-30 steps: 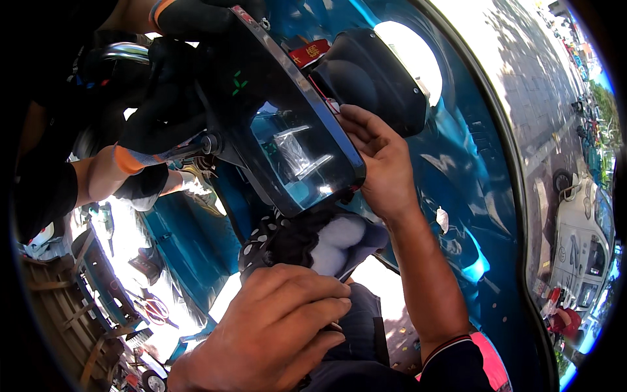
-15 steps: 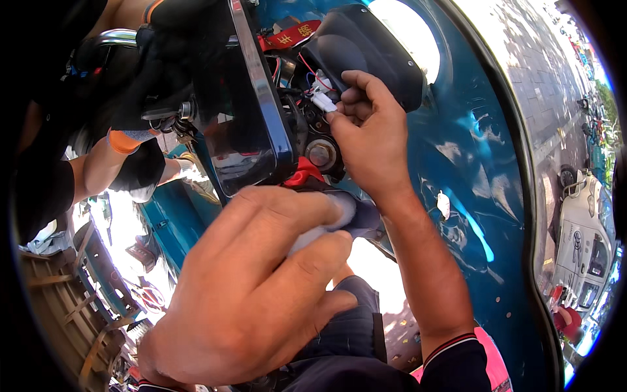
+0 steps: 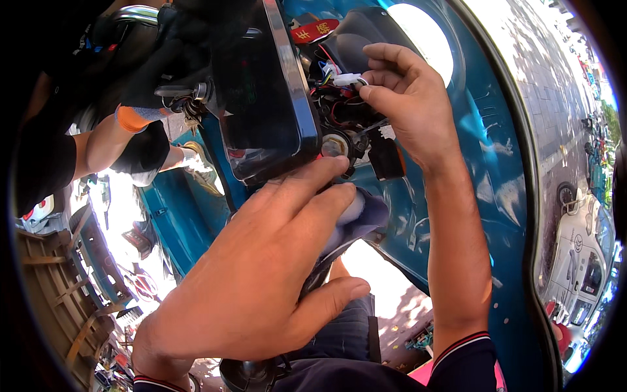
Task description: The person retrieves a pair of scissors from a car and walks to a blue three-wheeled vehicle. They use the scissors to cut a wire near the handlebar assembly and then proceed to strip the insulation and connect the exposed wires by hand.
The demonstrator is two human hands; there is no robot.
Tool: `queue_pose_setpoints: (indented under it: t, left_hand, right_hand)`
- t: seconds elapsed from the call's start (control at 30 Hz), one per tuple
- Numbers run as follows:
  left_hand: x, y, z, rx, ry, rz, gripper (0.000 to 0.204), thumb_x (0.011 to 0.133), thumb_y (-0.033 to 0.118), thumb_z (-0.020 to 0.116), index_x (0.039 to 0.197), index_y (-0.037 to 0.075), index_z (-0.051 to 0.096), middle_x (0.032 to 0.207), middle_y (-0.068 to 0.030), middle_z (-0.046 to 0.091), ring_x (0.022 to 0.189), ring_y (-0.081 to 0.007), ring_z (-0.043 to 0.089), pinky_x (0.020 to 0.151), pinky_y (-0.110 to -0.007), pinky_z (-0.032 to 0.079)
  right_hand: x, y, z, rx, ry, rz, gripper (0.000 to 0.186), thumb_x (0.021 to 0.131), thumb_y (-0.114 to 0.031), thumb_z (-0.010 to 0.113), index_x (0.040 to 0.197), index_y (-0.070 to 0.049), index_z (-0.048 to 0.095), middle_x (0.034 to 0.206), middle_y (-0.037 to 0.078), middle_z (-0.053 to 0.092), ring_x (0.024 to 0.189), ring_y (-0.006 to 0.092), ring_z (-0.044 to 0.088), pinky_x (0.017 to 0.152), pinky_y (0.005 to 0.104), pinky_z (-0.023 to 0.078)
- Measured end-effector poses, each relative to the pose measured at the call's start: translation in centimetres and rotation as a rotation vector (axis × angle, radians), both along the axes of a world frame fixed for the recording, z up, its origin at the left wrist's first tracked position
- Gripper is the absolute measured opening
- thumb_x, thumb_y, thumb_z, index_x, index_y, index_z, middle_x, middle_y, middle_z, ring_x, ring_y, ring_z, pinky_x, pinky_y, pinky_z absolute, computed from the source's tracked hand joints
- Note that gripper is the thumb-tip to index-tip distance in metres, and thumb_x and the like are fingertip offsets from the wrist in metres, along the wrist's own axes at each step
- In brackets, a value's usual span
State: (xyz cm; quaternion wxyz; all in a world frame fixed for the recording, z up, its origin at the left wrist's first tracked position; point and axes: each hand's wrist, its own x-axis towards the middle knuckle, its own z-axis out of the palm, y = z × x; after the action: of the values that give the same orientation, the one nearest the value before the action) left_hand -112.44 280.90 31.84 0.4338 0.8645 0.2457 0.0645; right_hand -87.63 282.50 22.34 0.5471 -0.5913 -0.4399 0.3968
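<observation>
An outdoor, street-side scooter repair spot: a teal scooter body fills the view with its instrument panel opened onto loose wiring, sunlit paved road at one o'clock, parked white car at four.

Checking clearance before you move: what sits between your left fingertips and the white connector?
In the head view, a round metal fitting and black-and-red wiring lie between the left fingertips and the white connector.

glossy teal metal body panel
</observation>
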Motion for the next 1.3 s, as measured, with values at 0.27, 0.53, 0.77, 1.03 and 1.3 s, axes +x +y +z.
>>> queue_pose_setpoints:
  t: [0.27,0.53,0.77,1.03,1.3]
  left_hand:
    - [-0.7,-1.0,0.7,0.006,0.085,0.161,0.079,0.084,0.024,0.078,0.148,-0.010,0.045,0.159,-0.0327,0.039,0.150,-0.0470,0.038,0.122,-0.049,0.031]
    - [-0.9,-1.1,0.6,0.055,0.064,0.191,0.071,0.085,0.018,0.077,0.143,-0.010,0.048,0.156,-0.0311,0.045,0.148,-0.0467,0.040,0.122,-0.049,0.031]
    - [-0.8,-1.0,0.8,0.074,0.057,0.202,0.067,0.085,0.017,0.076,0.140,-0.011,0.051,0.153,-0.0304,0.049,0.145,-0.0471,0.043,0.120,-0.050,0.033]
    - [-0.9,-0.7,0.5,0.079,0.038,0.181,0.067,0.086,0.018,0.076,0.140,-0.012,0.050,0.153,-0.0314,0.048,0.142,-0.0467,0.046,0.118,-0.050,0.035]
    - [-1.0,-1.1,-0.1,0.077,-0.057,0.242,0.060,0.095,0.032,0.068,0.130,-0.015,0.056,0.121,-0.0282,0.060,0.112,-0.0426,0.059,0.101,-0.049,0.044]
  right_hand:
    - [-3.5,1.5,-1.1,-0.069,-1.356,-0.045,0.043,0.084,-0.006,0.069,0.127,-0.013,0.068,0.106,0.018,0.060,0.081,0.0411,0.070,0.070,0.0496,0.057]
    - [-2.0,3.0,-2.5,0.231,-1.335,0.001,0.024,0.082,-0.009,0.072,0.106,-0.010,0.072,0.104,0.012,0.067,0.081,0.0366,0.071,0.068,0.0467,0.056]
    - [-1.8,2.4,-2.3,0.211,-0.981,0.042,0.030,0.079,-0.008,0.078,0.108,-0.004,0.071,0.097,0.017,0.072,0.089,0.0376,0.072,0.074,0.0427,0.057]
    - [-2.7,0.4,-2.5,0.072,-0.659,-0.074,0.036,0.077,0.007,0.073,0.111,-0.001,0.066,0.086,0.013,0.068,0.075,0.0216,0.067,0.073,0.0328,0.055]
    - [-3.8,0.2,-2.0,0.020,-0.609,-0.103,0.034,0.081,0.006,0.076,0.113,-0.001,0.064,0.080,0.004,0.062,0.073,0.0091,0.057,0.068,0.0257,0.050]
